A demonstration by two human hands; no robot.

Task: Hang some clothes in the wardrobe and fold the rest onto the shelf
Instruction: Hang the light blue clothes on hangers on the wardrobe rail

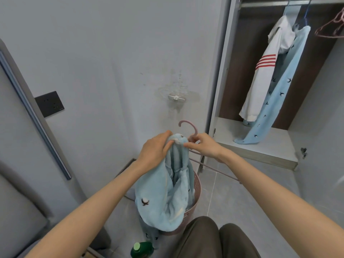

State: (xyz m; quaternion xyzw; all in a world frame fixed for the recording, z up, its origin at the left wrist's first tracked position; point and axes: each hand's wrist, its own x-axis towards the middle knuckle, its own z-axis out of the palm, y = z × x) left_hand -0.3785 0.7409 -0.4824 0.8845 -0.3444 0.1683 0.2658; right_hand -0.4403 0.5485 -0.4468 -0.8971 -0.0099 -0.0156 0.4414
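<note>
Head view: open wardrobe (270, 148), right of frame. Light-blue garment (160, 192), lower centre, draped above pink basket (197, 184). Left hand (154, 151) clutching garment's top. Right hand (204, 146) gripping pink hanger (186, 121) neck, centre.

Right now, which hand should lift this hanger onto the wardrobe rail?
Right hand: it pinches the pink hanger below the hook, and the rail is on that side. Left hand grips the blue garment.

Our left hand (156, 151) and right hand (204, 146) are bare, as are both forearms (96, 205). Nearest us, the knees wear dark olive-brown trousers (201, 237), seemingly plain cloth.
</note>
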